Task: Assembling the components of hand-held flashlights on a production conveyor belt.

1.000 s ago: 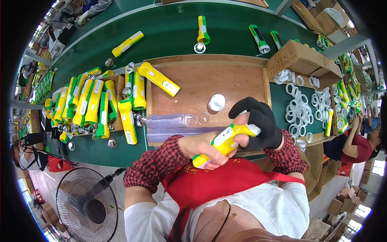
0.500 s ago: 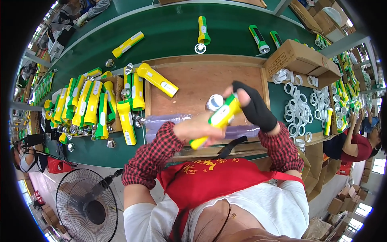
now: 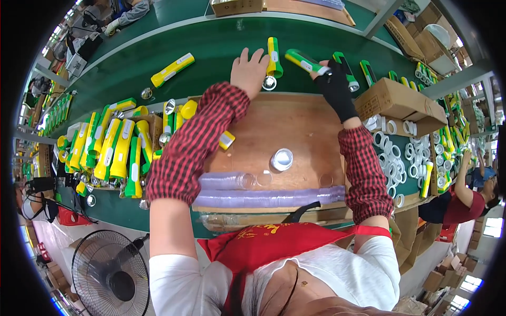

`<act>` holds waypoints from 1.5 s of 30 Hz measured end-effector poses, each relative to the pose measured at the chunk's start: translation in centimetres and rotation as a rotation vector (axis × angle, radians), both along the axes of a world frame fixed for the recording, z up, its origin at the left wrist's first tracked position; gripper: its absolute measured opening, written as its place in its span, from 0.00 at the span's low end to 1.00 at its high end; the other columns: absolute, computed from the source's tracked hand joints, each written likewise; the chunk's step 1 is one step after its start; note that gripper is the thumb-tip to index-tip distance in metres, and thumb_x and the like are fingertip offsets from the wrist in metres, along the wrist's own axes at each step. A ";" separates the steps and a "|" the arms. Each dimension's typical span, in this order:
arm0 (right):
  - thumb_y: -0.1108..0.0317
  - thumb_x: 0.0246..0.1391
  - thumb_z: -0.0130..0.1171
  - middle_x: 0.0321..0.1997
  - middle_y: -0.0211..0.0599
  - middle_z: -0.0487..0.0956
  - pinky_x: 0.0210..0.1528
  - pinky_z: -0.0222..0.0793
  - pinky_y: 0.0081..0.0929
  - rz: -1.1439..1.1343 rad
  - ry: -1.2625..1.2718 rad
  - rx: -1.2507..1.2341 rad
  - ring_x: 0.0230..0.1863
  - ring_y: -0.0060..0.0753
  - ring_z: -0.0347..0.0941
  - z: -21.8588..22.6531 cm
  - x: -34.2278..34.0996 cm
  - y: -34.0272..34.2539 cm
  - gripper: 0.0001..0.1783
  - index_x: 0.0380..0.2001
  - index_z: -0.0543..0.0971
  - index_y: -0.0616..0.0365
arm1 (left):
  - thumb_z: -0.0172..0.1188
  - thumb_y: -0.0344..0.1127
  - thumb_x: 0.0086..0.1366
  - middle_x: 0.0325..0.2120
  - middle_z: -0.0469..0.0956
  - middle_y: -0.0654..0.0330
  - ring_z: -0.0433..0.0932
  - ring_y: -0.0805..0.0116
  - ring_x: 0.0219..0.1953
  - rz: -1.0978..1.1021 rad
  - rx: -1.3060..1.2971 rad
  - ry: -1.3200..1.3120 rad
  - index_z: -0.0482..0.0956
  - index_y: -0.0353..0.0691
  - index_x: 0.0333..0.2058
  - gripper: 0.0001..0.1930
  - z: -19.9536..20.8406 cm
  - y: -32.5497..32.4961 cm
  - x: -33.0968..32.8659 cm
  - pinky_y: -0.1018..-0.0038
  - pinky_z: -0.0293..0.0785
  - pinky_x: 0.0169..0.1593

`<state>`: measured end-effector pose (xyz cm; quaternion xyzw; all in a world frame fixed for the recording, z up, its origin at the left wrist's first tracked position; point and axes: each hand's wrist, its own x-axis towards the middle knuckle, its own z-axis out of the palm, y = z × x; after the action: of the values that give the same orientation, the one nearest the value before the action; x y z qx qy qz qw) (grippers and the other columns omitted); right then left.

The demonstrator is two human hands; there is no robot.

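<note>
My right hand [image 3: 337,92], in a black half-finger glove, grips a yellow and green flashlight [image 3: 301,59] by one end above the far part of the green table. My left hand [image 3: 250,72] is bare, reaching forward with its fingers spread and nothing in them. Just right of it lies another yellow and green flashlight [image 3: 273,55], with a shiny reflector [image 3: 269,83] at its near end. A white ring-shaped cap [image 3: 282,159] sits on the wooden tray [image 3: 303,126]. Beneath my left forearm a further flashlight [image 3: 226,140] is partly hidden.
Rows of clear, purplish discs [image 3: 269,197] line the tray's near side. Many flashlights [image 3: 122,147] are heaped at the left. White rings [image 3: 391,158] lie on the right beside a cardboard box [image 3: 398,102]. A fan [image 3: 118,279] stands at lower left; a person [image 3: 464,195] is at far right.
Both hands have moved forward from over the tray. My right hand now carries the flashlight at the far side; my left hand has let go of it. The white cap remains on the tray.
</note>
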<state>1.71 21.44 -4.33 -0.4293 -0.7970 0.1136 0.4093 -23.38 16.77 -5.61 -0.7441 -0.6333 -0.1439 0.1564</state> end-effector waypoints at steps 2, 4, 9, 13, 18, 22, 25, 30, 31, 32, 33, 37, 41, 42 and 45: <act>0.64 0.46 0.69 0.39 0.46 0.72 0.38 0.70 0.36 -0.011 -0.102 0.047 0.39 0.46 0.73 -3.5 1.3 3.2 0.24 0.44 0.71 0.58 | 0.51 0.33 0.63 0.60 0.65 0.64 0.61 0.47 0.63 -0.065 -0.023 0.085 0.68 0.54 0.56 0.21 -1.1 3.9 0.2 0.56 0.70 0.54; 0.65 0.42 0.69 0.42 0.48 0.70 0.44 0.68 0.43 -0.024 -0.199 -0.060 0.44 0.54 0.71 -6.4 2.4 5.0 0.26 0.45 0.69 0.57 | 0.50 0.35 0.65 0.64 0.60 0.67 0.57 0.52 0.66 -0.273 -0.084 0.140 0.70 0.58 0.55 0.19 -2.7 7.4 0.5 0.54 0.69 0.55; 0.66 0.46 0.65 0.43 0.50 0.71 0.46 0.68 0.47 -0.134 -0.444 0.033 0.48 0.55 0.69 -5.0 1.3 4.0 0.26 0.49 0.70 0.59 | 0.49 0.34 0.66 0.66 0.59 0.72 0.54 0.61 0.69 -0.522 -0.377 0.360 0.73 0.55 0.50 0.15 -2.9 11.0 0.6 0.58 0.62 0.64; 0.57 0.56 0.60 0.42 0.49 0.74 0.41 0.69 0.41 -0.068 0.040 -0.141 0.42 0.53 0.72 -3.0 -0.8 0.6 0.19 0.44 0.73 0.59 | 0.62 0.34 0.56 0.43 0.77 0.54 0.68 0.54 0.59 -0.718 -0.198 0.069 0.69 0.41 0.44 0.18 -1.0 8.9 0.5 0.56 0.64 0.61; 0.47 0.66 0.47 0.27 0.32 0.76 0.25 0.66 0.19 0.257 0.557 -1.015 0.24 0.22 0.73 0.0 -0.5 -3.9 0.25 0.37 0.77 0.60 | 0.65 0.34 0.51 0.35 0.75 0.51 0.77 0.48 0.40 -0.632 -0.191 -0.333 0.66 0.40 0.45 0.23 3.3 0.0 1.7 0.59 0.74 0.42; 0.54 0.65 0.50 0.31 0.29 0.77 0.28 0.67 0.17 0.360 0.742 -1.202 0.28 0.20 0.73 4.1 0.1 -9.6 0.19 0.40 0.77 0.60 | 0.65 0.38 0.53 0.39 0.77 0.46 0.78 0.46 0.38 -0.543 -0.248 -0.546 0.63 0.45 0.53 0.29 5.8 -7.4 2.5 0.56 0.74 0.40; 0.61 0.62 0.54 0.35 0.29 0.77 0.35 0.68 0.17 0.392 0.700 -1.091 0.35 0.18 0.73 5.7 0.7 -13.6 0.14 0.42 0.75 0.62 | 0.63 0.52 0.58 0.30 0.79 0.44 0.79 0.42 0.34 -0.487 -0.321 -0.623 0.63 0.43 0.52 0.30 6.7 -12.8 3.0 0.54 0.75 0.35; 0.69 0.60 0.55 0.38 0.31 0.76 0.43 0.70 0.19 0.331 0.670 -1.053 0.39 0.18 0.72 8.1 1.4 -20.3 0.13 0.47 0.73 0.62 | 0.62 0.51 0.61 0.32 0.79 0.44 0.80 0.43 0.35 -0.404 -0.530 -1.095 0.62 0.41 0.51 0.28 5.3 -19.9 5.1 0.58 0.76 0.36; 0.70 0.60 0.55 0.39 0.31 0.76 0.43 0.70 0.19 0.332 0.676 -1.042 0.40 0.19 0.73 8.2 1.6 -21.3 0.14 0.47 0.73 0.63 | 0.62 0.49 0.61 0.33 0.78 0.44 0.80 0.43 0.34 -0.339 -0.581 -1.119 0.62 0.41 0.51 0.27 5.4 -21.2 5.4 0.58 0.76 0.36; 0.71 0.60 0.55 0.39 0.32 0.77 0.43 0.70 0.19 0.332 0.682 -1.029 0.40 0.19 0.73 8.1 1.7 -22.0 0.14 0.48 0.73 0.63 | 0.63 0.49 0.61 0.33 0.78 0.44 0.80 0.42 0.35 -0.309 -0.529 -1.058 0.61 0.41 0.51 0.28 4.8 -22.2 5.8 0.58 0.76 0.37; 0.73 0.58 0.56 0.41 0.33 0.76 0.43 0.71 0.20 0.331 0.704 -1.041 0.42 0.20 0.73 7.8 2.2 -22.6 0.15 0.48 0.72 0.63 | 0.63 0.48 0.61 0.32 0.78 0.44 0.79 0.42 0.35 -0.282 -0.479 -0.998 0.61 0.41 0.51 0.28 4.5 -23.0 6.2 0.58 0.76 0.37; 0.82 0.53 0.56 0.40 0.40 0.77 0.40 0.74 0.24 0.304 0.238 -0.175 0.39 0.31 0.77 6.8 1.7 -24.4 0.14 0.44 0.74 0.61 | 0.63 0.44 0.61 0.32 0.77 0.53 0.80 0.57 0.34 -0.349 -0.585 -1.176 0.62 0.40 0.52 0.26 4.7 -25.5 7.0 0.67 0.75 0.39; 0.75 0.46 0.63 0.46 0.48 0.78 0.38 0.77 0.31 0.645 -0.131 0.166 0.40 0.42 0.78 7.7 1.8 -27.1 0.24 0.49 0.76 0.56 | 0.58 0.57 0.64 0.43 0.74 0.59 0.75 0.69 0.45 -0.477 -0.910 -1.826 0.59 0.40 0.58 0.34 4.1 -27.1 7.9 0.74 0.72 0.49; 0.76 0.46 0.63 0.47 0.48 0.77 0.38 0.77 0.31 0.659 -0.115 0.140 0.40 0.43 0.78 7.5 1.7 -27.5 0.25 0.50 0.75 0.55 | 0.58 0.57 0.64 0.43 0.74 0.59 0.75 0.69 0.45 -0.477 -0.908 -1.824 0.59 0.40 0.58 0.34 3.7 -27.3 8.1 0.74 0.72 0.49; 0.77 0.45 0.63 0.49 0.49 0.77 0.39 0.77 0.33 0.688 -0.049 0.067 0.41 0.47 0.78 6.0 1.0 -27.9 0.28 0.53 0.73 0.55 | 0.54 0.56 0.67 0.42 0.74 0.56 0.77 0.69 0.42 -0.489 -0.927 -1.969 0.63 0.40 0.56 0.29 2.3 -28.3 8.3 0.73 0.74 0.48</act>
<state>2.71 -6.43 1.68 -0.1244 -0.9080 0.2083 0.3416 -15.10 -11.51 -3.28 -0.3963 -0.3098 -0.4475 -0.7394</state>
